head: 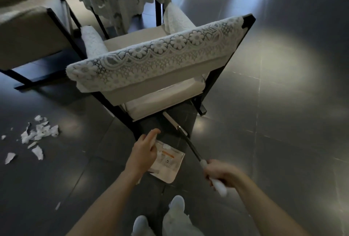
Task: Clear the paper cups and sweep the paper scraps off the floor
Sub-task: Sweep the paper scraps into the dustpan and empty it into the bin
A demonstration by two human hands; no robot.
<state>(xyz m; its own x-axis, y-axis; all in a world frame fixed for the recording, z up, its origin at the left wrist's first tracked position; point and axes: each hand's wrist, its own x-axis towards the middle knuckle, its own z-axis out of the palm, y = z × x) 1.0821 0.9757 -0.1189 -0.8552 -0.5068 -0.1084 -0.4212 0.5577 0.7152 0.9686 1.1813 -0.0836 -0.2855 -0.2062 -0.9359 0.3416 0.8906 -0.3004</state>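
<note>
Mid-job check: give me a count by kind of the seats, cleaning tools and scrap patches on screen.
Seats: 2, the armchair and a second seat
Cleaning tools: 2, the dustpan in the left hand and the broom handle in the right hand
Paper scraps patch: 1
Total: 5

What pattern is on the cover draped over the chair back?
White lace cover with flowers above scalloped arcs; it shows in the head view.
</note>
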